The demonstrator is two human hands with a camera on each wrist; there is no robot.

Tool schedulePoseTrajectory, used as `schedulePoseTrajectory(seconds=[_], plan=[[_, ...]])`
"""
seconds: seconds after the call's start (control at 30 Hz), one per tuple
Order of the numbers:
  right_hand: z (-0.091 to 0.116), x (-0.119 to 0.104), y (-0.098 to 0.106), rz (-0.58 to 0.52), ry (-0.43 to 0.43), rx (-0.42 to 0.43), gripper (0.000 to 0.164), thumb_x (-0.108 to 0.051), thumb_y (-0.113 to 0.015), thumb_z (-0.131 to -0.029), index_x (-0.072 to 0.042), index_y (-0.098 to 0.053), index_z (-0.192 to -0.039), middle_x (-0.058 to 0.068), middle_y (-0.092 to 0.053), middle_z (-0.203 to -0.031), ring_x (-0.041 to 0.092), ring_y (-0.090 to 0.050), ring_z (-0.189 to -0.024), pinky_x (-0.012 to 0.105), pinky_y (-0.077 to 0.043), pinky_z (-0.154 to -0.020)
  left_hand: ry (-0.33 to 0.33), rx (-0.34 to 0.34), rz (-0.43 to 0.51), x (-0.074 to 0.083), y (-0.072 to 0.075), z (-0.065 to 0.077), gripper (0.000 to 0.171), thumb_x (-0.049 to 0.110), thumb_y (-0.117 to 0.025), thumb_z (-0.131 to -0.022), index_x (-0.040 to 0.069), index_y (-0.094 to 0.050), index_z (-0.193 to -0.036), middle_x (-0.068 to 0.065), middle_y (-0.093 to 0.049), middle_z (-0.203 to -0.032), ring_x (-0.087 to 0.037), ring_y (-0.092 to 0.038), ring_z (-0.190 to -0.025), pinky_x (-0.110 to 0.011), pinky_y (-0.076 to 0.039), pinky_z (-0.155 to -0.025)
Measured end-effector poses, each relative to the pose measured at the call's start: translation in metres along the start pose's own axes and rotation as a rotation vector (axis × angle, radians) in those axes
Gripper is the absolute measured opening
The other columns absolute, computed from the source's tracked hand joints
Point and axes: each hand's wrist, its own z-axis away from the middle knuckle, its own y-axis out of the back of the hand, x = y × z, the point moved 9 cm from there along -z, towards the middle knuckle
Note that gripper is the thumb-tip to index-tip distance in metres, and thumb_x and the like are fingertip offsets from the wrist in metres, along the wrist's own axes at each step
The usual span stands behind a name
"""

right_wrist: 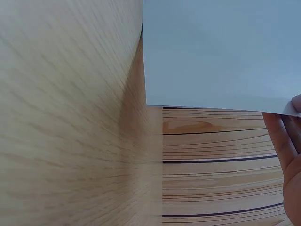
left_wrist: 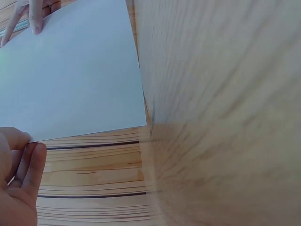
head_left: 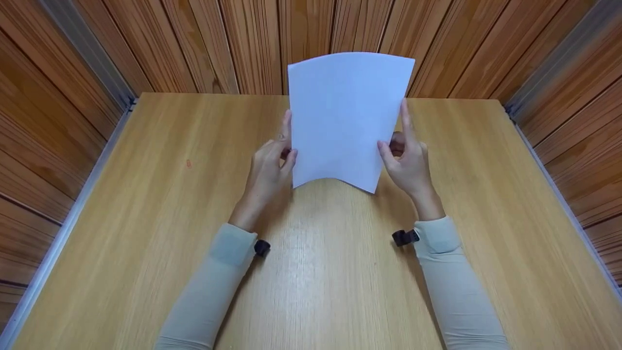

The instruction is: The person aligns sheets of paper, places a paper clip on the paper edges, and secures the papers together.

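Observation:
A white sheet of paper is held up over the far part of the table, bowed so its top and bottom edges curve. My left hand pinches its left edge, thumb in front and fingers behind. On the opposite edge my right hand grips the paper the same way, with the index finger pointing up along the side. In the left wrist view the paper spans between both hands. The right wrist view shows the paper's lower corner beside the right hand.
The wooden table reaches back to a wood-plank wall. A small reddish mark shows on the tabletop at left. Metal edging runs along the table's sides. Small black wrist cameras sit at both cuffs.

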Motion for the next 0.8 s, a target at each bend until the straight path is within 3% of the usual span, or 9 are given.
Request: schedulePoseTrajectory(seconds=[0.1, 0.37, 0.53, 0.8], plan=[[0.0005, 0.0004, -0.0011, -0.013, 0.001, -0.006, 0.082, 0.001, -0.067, -0.101, 0.0, -0.02, -0.167, 0.013, -0.067, -0.073, 0.012, -0.054, -0.061, 0.014, -0.048, -0.062, -0.01, -0.007, -0.017, 0.0003, -0.0011, 0.0, 0.022, 0.009, -0.071, -0.103, -0.002, -0.073, -0.122, -0.015, -0.072, -0.094, -0.028, -0.07, -0.087, -0.036, -0.063, -0.079], [0.001, 0.0011, -0.0017, 0.002, -0.001, -0.023, 0.084, 0.0, -0.067, -0.1, -0.002, -0.018, -0.168, 0.01, -0.064, -0.071, 0.012, -0.051, -0.059, 0.015, -0.045, -0.059, 0.004, -0.015, -0.018, -0.0015, -0.0014, 0.0009, 0.035, 0.008, -0.07, -0.103, 0.0, -0.068, -0.137, -0.015, -0.071, -0.095, -0.028, -0.07, -0.087, -0.036, -0.063, -0.079], [0.0012, 0.0022, -0.0023, 0.002, -0.005, -0.038, 0.085, 0.0, -0.068, -0.1, -0.003, -0.018, -0.169, 0.009, -0.064, -0.071, 0.012, -0.051, -0.06, 0.015, -0.046, -0.06, 0.022, -0.028, -0.016, -0.0022, -0.0032, 0.0003, 0.028, 0.009, -0.069, -0.104, 0.0, -0.071, -0.13, -0.015, -0.071, -0.097, -0.027, -0.069, -0.09, -0.035, -0.062, -0.079], [0.0016, 0.0026, -0.0045, 0.011, -0.016, -0.057, 0.087, -0.001, -0.069, -0.1, -0.005, -0.017, -0.169, 0.007, -0.061, -0.069, 0.013, -0.051, -0.059, 0.016, -0.046, -0.061, 0.037, -0.035, -0.018, -0.0032, -0.004, 0.0009, 0.034, 0.007, -0.07, -0.103, 0.0, -0.068, -0.137, -0.016, -0.071, -0.099, -0.028, -0.07, -0.091, -0.035, -0.062, -0.08]])
